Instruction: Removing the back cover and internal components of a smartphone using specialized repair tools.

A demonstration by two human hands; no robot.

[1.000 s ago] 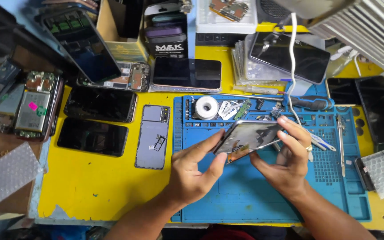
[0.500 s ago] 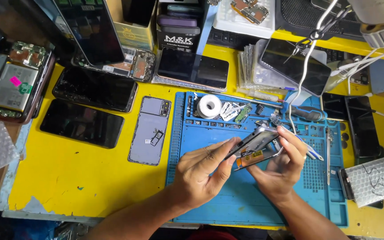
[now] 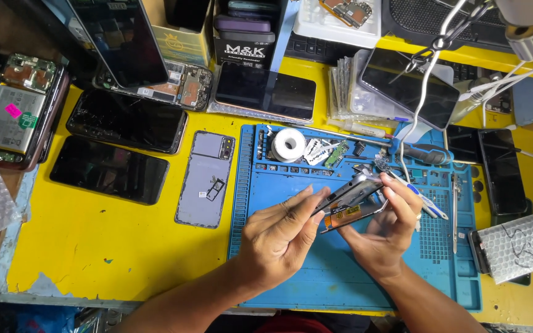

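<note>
An opened phone (image 3: 348,200) is being held tilted above the blue mat (image 3: 279,185), pinched at its lower end by the left hand (image 3: 279,237) and gripped along the far edge by the right hand (image 3: 387,231). A roll of tape (image 3: 288,145) is lying at eleven o'clock from it, a grey back cover (image 3: 206,179) at nine. The phone is judged light, stiff and fragile; it is best gripped by its frame edges, off the exposed parts.
</note>
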